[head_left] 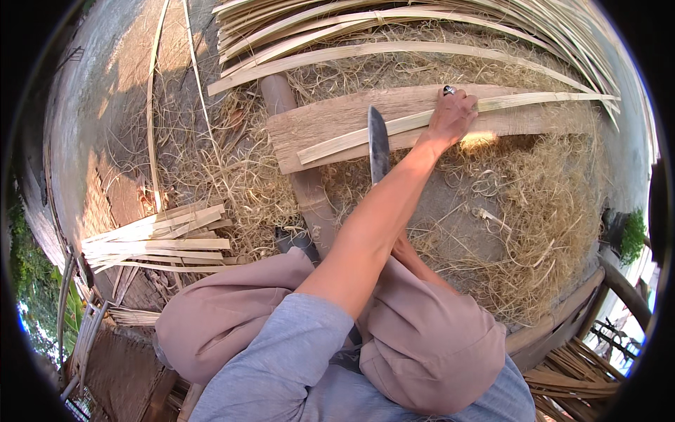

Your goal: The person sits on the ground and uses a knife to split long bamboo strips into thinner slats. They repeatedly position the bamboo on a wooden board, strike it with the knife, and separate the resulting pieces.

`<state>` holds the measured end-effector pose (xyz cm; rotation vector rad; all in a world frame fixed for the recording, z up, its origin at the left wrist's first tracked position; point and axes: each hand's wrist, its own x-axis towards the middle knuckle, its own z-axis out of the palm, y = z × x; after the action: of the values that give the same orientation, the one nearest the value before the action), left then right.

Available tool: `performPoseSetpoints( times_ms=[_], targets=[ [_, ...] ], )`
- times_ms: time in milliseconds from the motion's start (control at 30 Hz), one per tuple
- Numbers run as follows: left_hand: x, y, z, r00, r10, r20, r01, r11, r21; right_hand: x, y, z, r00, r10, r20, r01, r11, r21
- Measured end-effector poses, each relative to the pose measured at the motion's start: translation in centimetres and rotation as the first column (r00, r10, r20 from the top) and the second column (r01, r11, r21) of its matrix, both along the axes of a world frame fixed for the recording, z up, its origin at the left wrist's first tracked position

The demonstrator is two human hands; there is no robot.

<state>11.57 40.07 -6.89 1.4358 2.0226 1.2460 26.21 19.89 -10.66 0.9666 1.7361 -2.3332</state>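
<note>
My left hand (451,116), with a ring on one finger, is closed over a long pale bamboo strip (351,143). This strip lies lengthwise on a wide wooden board (309,126). A knife (378,144) with a dark blade crosses the strip to the left of that hand, its tip pointing away from me. The handle is out of sight behind my left forearm. My right forearm (416,267) passes beneath the left one toward the knife's handle; the right hand itself is covered, and the knife's position shows it held there.
A round pole (309,197) supports the board's left end. Many long bamboo strips (394,49) lie beyond it. Shorter strips (169,243) are piled at left. Curly shavings (541,218) cover the ground. More strips (573,376) sit at lower right, by a wooden rail (562,309).
</note>
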Motion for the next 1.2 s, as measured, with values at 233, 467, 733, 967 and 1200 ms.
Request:
performPoseSetpoints(
  times_ms=[233, 467, 733, 967, 1200],
  targets=[
    [0.0, 0.5, 1.8, 0.998, 0.050, -0.038, -0.056, 0.984, -0.168, -1.5, -1.7, 6.3, 0.954, 0.257, -0.153, -0.206, 0.936, 0.287],
    [-0.5, 0.2, 3.9, 1.000, 0.028, 0.000, -0.026, 0.937, -0.347, -0.7, 3.9, 8.5, 0.974, -0.225, 0.027, 0.175, 0.820, 0.545],
    [1.4, 0.0, 1.9, 0.991, 0.111, -0.070, -0.122, 0.976, -0.180, -1.1, 3.5, 4.0, 0.933, -0.341, -0.115, 0.360, 0.885, 0.295],
    [1.4, -1.0, 1.3, 0.987, 0.143, -0.077, -0.156, 0.967, -0.203, -2.2, -7.0, 4.7, 0.985, 0.055, 0.162, -0.123, 0.884, 0.451],
    [3.0, 0.0, 2.0, 0.967, 0.117, -0.226, -0.168, 0.961, -0.222, -0.2, 3.4, 3.6, 0.944, -0.320, -0.086, 0.328, 0.938, 0.109]
  ],
)
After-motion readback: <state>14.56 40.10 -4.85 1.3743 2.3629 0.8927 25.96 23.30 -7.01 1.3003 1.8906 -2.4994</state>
